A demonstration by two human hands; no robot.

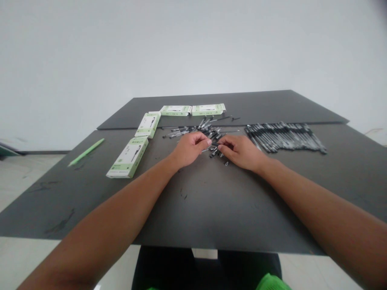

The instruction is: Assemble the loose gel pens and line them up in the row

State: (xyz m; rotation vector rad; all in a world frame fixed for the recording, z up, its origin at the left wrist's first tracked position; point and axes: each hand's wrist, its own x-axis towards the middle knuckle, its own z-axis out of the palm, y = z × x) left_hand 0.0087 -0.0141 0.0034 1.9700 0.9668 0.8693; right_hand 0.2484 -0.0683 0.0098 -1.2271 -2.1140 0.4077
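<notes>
My left hand (192, 148) is closed, thumb against fingers, at the near side of a loose pile of pen parts (181, 131). Facing it from the right, my right hand (237, 151) is closed too, its fingertips pinching a small dark piece that reaches toward the left fingertips. That piece is too small to name. More clear and black pen parts lie scattered beneath and between both hands. A long row of black and clear pens (284, 137) lies side by side to the right of my right hand.
Four green and white boxes lie on the left and at the back, among them the nearest box (128, 158) and the rear right box (208, 109). A green pen (86, 152) rests at the far left of the dark table (211, 201). A white wall stands behind.
</notes>
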